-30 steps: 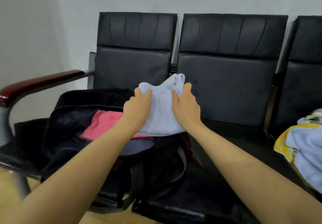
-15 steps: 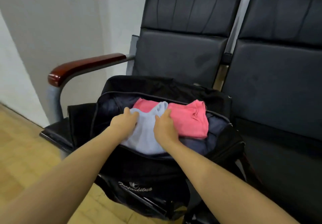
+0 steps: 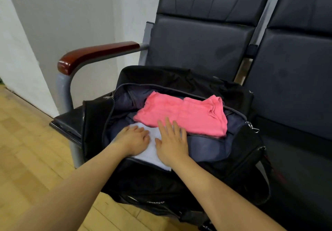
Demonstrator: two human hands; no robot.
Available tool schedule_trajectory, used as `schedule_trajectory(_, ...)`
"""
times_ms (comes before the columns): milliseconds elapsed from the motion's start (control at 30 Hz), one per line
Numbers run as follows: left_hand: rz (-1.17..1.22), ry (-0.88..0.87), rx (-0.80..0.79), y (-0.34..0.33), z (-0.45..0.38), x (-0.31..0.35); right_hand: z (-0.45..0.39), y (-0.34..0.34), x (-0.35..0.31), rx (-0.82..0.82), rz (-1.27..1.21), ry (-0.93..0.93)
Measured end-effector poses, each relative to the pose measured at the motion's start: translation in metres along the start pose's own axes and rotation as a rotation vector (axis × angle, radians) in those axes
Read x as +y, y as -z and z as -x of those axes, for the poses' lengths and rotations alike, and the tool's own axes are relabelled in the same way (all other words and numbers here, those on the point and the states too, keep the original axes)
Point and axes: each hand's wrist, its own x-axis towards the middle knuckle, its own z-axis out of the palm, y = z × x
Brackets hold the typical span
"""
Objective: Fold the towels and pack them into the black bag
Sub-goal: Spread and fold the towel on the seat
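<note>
An open black bag (image 3: 248, 151) sits on the leftmost black chair seat. Inside it, toward the back, lies a folded pink towel (image 3: 183, 114). A folded pale blue-white towel (image 3: 152, 149) lies at the front left of the bag's opening, partly over the front rim. My left hand (image 3: 133, 139) rests flat on the towel's left part, its fingers lightly bent. My right hand (image 3: 171, 142) presses on the towel's right part with straight, spread fingers that reach the pink towel's edge. Most of the pale towel is hidden under both hands.
A chair armrest (image 3: 93, 54) of dark red wood on a grey metal post stands left of the bag. A second black chair (image 3: 296, 79) adjoins on the right. A white wall runs behind, and wooden floor (image 3: 27, 149) lies at the lower left.
The pale towel went from held up over the seats down into the bag's front left. Both hands let go of their grip and now lie flat on it. The view shifted left.
</note>
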Motion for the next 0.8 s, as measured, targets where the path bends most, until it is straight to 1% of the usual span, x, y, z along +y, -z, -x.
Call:
schedule_trajectory(67, -0.017, 0.042, -0.082, -0.002, -0.002, -0.001, -0.002, -0.009, 0.007, -0.346, -0.11, -0.097)
schedule_trajectory(100, -0.018, 0.056, -0.112, 0.0, -0.003, -0.001, -0.004, -0.009, 0.01, -0.43, -0.123, -0.136)
schedule_trajectory(133, -0.019, 0.061, -0.13, 0.002, -0.004, 0.0, -0.005, -0.01, 0.013, -0.459, -0.132, -0.15)
schedule_trajectory(233, -0.038, 0.048, -0.149, 0.005, -0.008, 0.001, -0.005, -0.009, 0.011, -0.468, -0.172, -0.142)
schedule_trajectory(267, -0.045, 0.043, -0.137, 0.007, -0.008, 0.001, -0.004, -0.008, 0.011, -0.432, -0.174, -0.142)
schedule_trajectory(300, -0.037, 0.044, -0.094, 0.01, -0.007, 0.001, -0.004, -0.005, 0.011, -0.357, -0.185, -0.155)
schedule_trajectory(367, 0.007, 0.063, 0.096, 0.02, -0.005, 0.004, -0.006, 0.009, 0.012, -0.171, -0.243, -0.2)
schedule_trajectory(400, 0.037, 0.082, 0.18, 0.028, -0.004, 0.007, -0.008, 0.017, 0.015, -0.112, -0.299, -0.218)
schedule_trajectory(467, 0.106, 0.107, 0.279, 0.046, -0.002, 0.02, -0.01, 0.033, 0.025, -0.067, -0.439, -0.233)
schedule_trajectory(567, 0.266, 0.085, 0.355, 0.07, 0.0, 0.05, -0.006, 0.059, 0.045, 0.0, -0.57, -0.224)
schedule_trajectory(667, 0.522, 0.056, 0.432, 0.091, 0.004, 0.087, 0.009, 0.088, 0.065, 0.103, -0.558, -0.204)
schedule_trajectory(800, 0.658, -0.048, 0.524, 0.115, 0.012, 0.15, 0.043, 0.13, 0.104, 0.295, -0.572, -0.222)
